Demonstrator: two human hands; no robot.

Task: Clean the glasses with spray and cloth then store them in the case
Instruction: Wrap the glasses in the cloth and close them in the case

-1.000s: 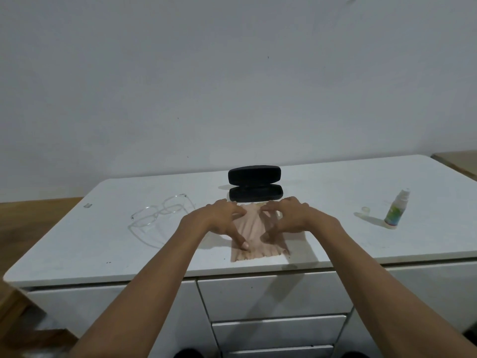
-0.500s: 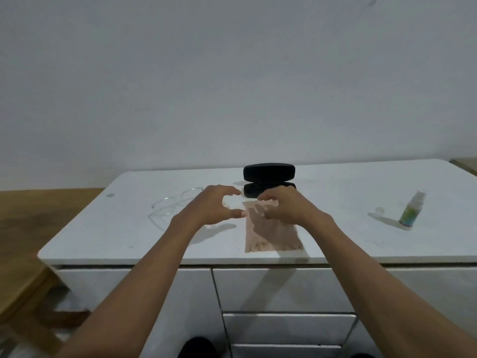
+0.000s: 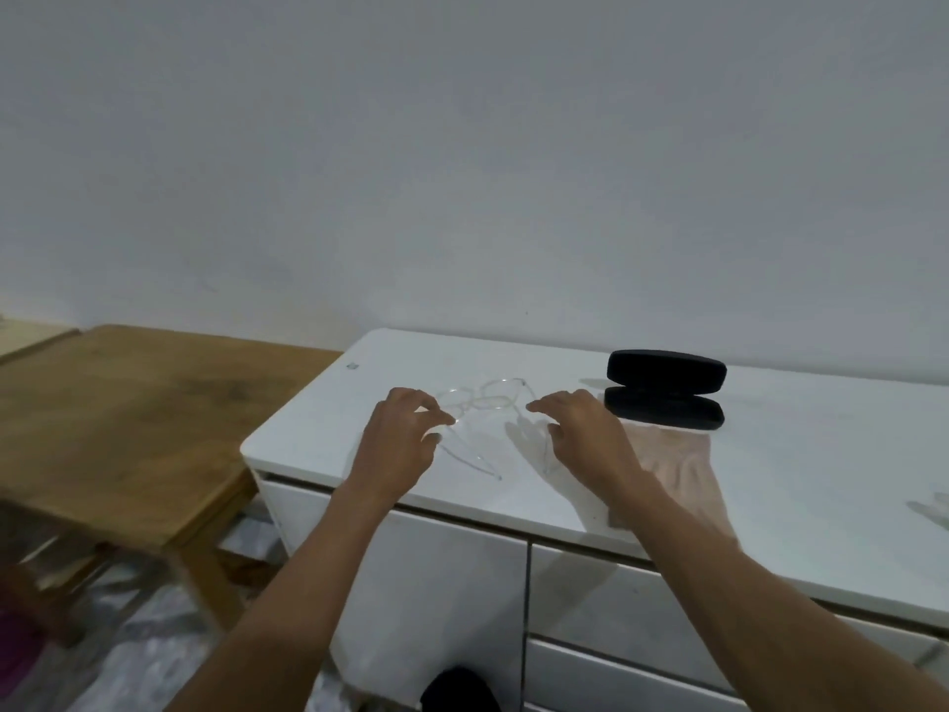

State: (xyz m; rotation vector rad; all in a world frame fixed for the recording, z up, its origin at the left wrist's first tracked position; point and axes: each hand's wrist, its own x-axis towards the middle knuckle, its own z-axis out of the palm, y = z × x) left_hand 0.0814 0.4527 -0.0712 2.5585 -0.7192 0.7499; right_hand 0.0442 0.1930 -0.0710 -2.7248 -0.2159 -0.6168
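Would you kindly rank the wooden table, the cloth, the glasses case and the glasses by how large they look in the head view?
1. Wooden table, by far.
2. Cloth, though an arm hides part.
3. Glasses case and glasses: similar spread, too close to rank.

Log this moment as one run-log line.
stage: reaching for glasses | left hand: open, at frame | right hand: open, above | case: open | cloth: flat

Open case [image 3: 665, 388] — right of glasses [image 3: 485, 400]

plain grey-white wall [image 3: 462, 146] | white drawer cabinet [image 3: 616, 598] against it | wooden table [image 3: 128, 413] just left, a bit lower | floor blurry, light soft and dim
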